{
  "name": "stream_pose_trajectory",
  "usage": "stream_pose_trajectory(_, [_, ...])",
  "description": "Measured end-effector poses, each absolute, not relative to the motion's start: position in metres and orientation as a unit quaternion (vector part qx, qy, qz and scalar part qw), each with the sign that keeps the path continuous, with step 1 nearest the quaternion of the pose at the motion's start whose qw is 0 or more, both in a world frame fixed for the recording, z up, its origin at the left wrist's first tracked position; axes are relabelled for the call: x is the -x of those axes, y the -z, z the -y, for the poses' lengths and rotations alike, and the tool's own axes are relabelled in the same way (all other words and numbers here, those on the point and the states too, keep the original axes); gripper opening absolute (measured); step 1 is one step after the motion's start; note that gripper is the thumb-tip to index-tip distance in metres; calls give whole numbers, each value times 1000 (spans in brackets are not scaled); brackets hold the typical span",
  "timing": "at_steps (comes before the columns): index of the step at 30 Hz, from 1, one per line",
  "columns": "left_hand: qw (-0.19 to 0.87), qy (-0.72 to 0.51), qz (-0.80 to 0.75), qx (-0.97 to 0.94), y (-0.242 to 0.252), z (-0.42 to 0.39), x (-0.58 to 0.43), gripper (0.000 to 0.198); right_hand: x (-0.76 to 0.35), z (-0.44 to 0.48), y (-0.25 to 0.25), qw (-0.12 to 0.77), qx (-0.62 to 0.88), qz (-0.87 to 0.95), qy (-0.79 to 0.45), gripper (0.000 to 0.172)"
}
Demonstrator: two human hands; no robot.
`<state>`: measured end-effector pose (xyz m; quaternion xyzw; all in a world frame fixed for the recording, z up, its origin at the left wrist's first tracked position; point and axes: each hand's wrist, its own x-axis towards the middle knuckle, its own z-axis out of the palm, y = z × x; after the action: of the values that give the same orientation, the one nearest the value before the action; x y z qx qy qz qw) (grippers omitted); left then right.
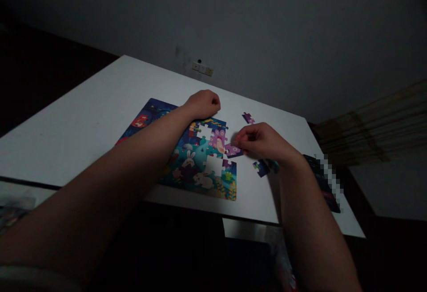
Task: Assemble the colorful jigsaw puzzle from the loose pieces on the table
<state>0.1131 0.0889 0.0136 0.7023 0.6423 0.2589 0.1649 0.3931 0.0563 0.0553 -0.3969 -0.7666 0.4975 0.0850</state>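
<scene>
While left hand (203, 104) sits clenched on jigsaw (196, 156) top edge, purple piece (232, 151) is pinched by right hand (258, 141) — loose pieces (262, 168) lie just below those fingers

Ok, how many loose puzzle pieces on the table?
4 loose puzzle pieces: one pinched by the right hand, one alone beyond it, and two side by side below that wrist. More may be hidden under the hands.

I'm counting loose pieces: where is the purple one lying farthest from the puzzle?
In the head view, the purple piece lies on the white table, right of the jigsaw puzzle and just beyond the right hand, touching neither.
</scene>
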Motion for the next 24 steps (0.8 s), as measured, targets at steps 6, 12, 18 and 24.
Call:
stream_pose_trajectory(6, [167,-269,-636,-704,-10,-92,-113,26,-390,-52,-56,63,396,767,-501,26])
stream_pose_trajectory(12, [178,-276,-637,-698,-12,-90,-114,24,-388,-50,-53,17,403,782,-475,23])
stream_pose_trajectory(18, [175,-271,-640,-697,-12,-91,-114,24,-393,-53,-51,35,412,785,-462,27])
stream_pose_trajectory(24, [175,-267,-640,-699,-12,-91,-114,26,-399,-55,-53,82,426,773,-463,32])
